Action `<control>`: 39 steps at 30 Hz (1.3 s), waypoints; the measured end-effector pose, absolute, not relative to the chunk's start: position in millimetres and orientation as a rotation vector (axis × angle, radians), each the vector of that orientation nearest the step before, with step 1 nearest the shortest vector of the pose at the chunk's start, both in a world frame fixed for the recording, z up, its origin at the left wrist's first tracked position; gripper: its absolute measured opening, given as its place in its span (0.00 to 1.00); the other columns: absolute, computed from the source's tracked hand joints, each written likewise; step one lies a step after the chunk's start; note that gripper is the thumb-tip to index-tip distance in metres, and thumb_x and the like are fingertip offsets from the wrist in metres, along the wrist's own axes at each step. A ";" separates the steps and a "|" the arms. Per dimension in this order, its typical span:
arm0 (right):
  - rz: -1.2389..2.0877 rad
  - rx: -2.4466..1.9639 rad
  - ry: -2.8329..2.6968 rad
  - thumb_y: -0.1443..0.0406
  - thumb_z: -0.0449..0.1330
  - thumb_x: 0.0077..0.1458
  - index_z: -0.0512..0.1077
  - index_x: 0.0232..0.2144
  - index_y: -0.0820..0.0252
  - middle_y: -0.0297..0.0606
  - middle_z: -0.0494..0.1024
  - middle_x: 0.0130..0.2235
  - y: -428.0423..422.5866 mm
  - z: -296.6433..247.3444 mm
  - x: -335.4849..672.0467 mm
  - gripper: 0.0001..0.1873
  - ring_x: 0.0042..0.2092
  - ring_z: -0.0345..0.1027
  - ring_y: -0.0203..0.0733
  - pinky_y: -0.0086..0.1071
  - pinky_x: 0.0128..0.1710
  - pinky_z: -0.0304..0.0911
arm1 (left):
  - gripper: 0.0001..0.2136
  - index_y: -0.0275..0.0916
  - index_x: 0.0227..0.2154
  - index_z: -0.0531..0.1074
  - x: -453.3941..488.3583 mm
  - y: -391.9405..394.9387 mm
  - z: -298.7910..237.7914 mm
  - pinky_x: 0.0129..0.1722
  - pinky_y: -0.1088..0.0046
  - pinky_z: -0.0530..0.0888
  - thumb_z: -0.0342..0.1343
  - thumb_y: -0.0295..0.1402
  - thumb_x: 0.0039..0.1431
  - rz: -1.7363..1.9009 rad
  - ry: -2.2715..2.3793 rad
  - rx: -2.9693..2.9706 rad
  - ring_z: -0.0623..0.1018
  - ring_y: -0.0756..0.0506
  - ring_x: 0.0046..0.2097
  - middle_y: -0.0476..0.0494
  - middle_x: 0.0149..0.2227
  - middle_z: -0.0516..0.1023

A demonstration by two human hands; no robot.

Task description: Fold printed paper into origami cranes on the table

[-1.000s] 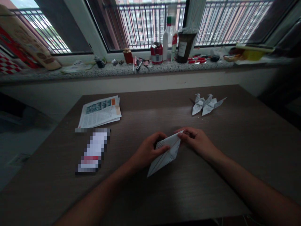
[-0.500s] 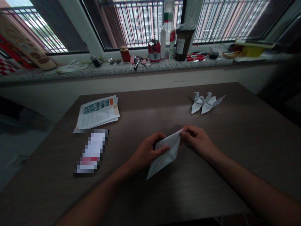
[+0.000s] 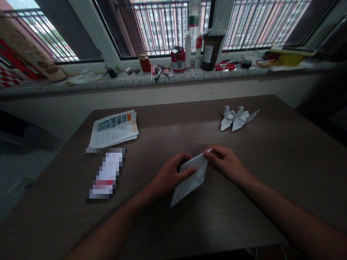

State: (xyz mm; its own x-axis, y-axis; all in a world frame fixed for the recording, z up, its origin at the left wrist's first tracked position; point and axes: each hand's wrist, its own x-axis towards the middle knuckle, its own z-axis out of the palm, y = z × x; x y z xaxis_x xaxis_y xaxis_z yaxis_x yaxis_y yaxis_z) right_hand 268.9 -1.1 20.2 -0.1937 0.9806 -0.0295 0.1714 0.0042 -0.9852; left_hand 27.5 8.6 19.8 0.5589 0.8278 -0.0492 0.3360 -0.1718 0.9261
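A folded sheet of printed paper (image 3: 191,182), diamond-like in outline with crease lines, is held over the table between my two hands. My left hand (image 3: 175,173) grips it along its left side, thumb across the front face and the other fingers behind. At the upper right corner, my right hand (image 3: 223,159) pinches the paper between thumb and fingers; part of those fingers is hidden behind it. Beyond my right hand, folded paper cranes (image 3: 235,118) stand close together on the table.
On the brown table (image 3: 168,126), a stack of printed sheets (image 3: 114,128) lies at the far left, with a blurred phone-like object (image 3: 107,173) nearer. Along the windowsill stand a red can (image 3: 178,59), a glass bottle (image 3: 189,45), a dark cup (image 3: 211,50) and small clutter.
My right hand has slid slightly left and down along the paper's upper corner. My left hand and the paper are almost unmoved.
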 end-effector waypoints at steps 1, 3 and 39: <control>1.277 -1.248 -1.470 0.52 0.64 0.61 0.80 0.36 0.57 0.38 0.81 0.31 -1.1 20.0 268.6 0.15 0.33 0.75 0.42 0.36 0.35 0.72 | 0.10 0.41 0.47 0.75 27.6 8.4 19.6 0.44 0.67 0.73 0.62 0.37 0.66 0.585 0.965 1.755 0.77 0.45 0.43 0.46 0.45 0.79; 1.296 -1.239 -1.434 0.52 0.64 0.62 0.80 0.34 0.57 0.38 0.80 0.30 -0.8 17.3 268.6 0.16 0.32 0.74 0.41 0.34 0.34 0.71 | 0.11 0.41 0.47 0.74 27.8 8.1 20.0 0.44 0.68 0.73 0.62 0.37 0.66 0.582 0.961 1.765 0.77 0.45 0.44 0.46 0.45 0.79; 0.009 -1.214 -2.469 0.61 0.51 0.72 0.59 0.71 0.57 0.46 0.65 0.70 -3.2 1.5 257.2 0.28 0.70 0.57 0.53 0.55 0.73 0.43 | 0.18 0.32 0.60 0.68 31.2 -1.6 -0.1 0.58 0.56 0.77 0.47 0.20 0.71 0.368 1.063 2.828 0.76 0.36 0.60 0.30 0.60 0.74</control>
State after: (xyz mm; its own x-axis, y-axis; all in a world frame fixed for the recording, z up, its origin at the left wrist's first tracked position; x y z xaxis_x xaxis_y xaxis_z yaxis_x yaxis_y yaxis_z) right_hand 257.2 -3.2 1.5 -0.5504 0.7633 0.3383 0.7607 0.6255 -0.1735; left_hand 31.2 -1.6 -0.1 0.7275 0.6592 0.1903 0.6355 -0.7520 0.1753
